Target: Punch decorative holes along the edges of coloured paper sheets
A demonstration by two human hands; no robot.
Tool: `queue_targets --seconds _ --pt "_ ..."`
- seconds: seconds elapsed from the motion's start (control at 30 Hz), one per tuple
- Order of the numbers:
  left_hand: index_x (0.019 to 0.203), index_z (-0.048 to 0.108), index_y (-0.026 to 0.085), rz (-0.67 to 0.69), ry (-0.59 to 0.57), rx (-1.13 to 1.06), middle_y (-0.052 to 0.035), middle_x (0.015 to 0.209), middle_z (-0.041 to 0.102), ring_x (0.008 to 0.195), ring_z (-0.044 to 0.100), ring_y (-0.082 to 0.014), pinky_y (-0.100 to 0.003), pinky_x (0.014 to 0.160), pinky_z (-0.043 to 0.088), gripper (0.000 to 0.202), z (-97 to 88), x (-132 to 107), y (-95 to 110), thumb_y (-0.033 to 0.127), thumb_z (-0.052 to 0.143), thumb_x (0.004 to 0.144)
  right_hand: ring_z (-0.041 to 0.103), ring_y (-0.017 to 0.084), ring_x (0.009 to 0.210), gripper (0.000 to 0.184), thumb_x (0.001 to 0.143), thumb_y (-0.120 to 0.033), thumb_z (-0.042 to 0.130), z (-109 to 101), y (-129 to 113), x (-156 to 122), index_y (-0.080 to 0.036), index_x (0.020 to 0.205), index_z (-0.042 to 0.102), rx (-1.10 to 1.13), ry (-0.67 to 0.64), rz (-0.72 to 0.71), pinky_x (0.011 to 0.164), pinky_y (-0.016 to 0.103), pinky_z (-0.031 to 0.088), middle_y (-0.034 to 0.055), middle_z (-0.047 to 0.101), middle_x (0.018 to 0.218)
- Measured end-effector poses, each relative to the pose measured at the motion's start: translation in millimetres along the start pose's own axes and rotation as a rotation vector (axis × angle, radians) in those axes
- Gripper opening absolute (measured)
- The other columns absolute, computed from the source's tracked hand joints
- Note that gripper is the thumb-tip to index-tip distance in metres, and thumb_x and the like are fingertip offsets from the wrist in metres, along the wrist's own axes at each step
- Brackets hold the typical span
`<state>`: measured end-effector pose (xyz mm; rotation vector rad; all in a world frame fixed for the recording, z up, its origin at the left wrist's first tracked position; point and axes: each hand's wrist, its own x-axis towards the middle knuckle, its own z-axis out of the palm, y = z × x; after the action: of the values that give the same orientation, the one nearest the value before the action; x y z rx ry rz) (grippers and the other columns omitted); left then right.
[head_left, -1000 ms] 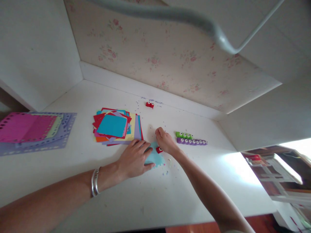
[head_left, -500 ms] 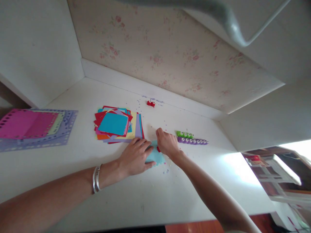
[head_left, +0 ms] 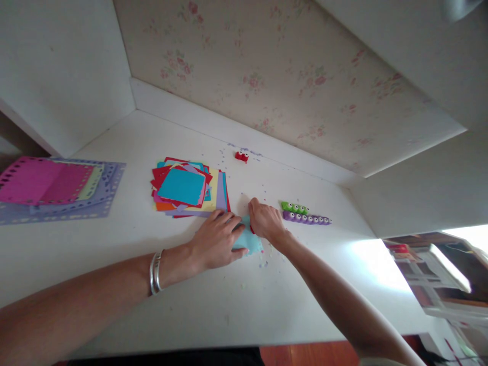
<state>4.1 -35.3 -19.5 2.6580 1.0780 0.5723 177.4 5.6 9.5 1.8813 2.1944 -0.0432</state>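
Observation:
A sheet of light blue paper (head_left: 247, 243) lies on the desk between my hands. My left hand (head_left: 219, 239) rests flat on its left part with the fingers spread. Over the right edge, my right hand (head_left: 266, 219) is closed in a fist on a small red paper punch (head_left: 252, 230), mostly hidden under the fingers. Tiny punched paper bits (head_left: 264, 264) are scattered by the sheet's lower right corner. Just left of the sheet sits a stack of coloured paper (head_left: 182, 187), a blue piece on top.
To the right stand a green row of punches (head_left: 295, 208) and a longer purple row (head_left: 307, 218). Two red punches (head_left: 241, 156) sit near the back wall. Sheets with holes along their edges (head_left: 57, 188) lie at the far left. The desk (head_left: 183, 320) ends in front.
The camera view has shifted a little, so the desk items appear slightly higher and further right. My right hand stays closed at the paper's right edge; my left hand stays flat on it.

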Motion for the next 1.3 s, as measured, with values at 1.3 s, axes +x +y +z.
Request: queue_targets --seconds 1.3 --pt "0.111 0.061 0.019 0.028 0.019 0.053 -0.0096 0.119 0.059 0.112 0.050 -0.0276 -0.044 0.099 0.031 0.046 -2.3 -1.4 1.4 0.055 0.054 0.084 0.061 0.022 0.077 0.036 0.102 -0.027 0.018 -2.6 27.1 7.7 -0.015 0.105 0.053 0.198 0.248 -0.007 0.070 0.032 0.039 0.0091 0.066 0.085"
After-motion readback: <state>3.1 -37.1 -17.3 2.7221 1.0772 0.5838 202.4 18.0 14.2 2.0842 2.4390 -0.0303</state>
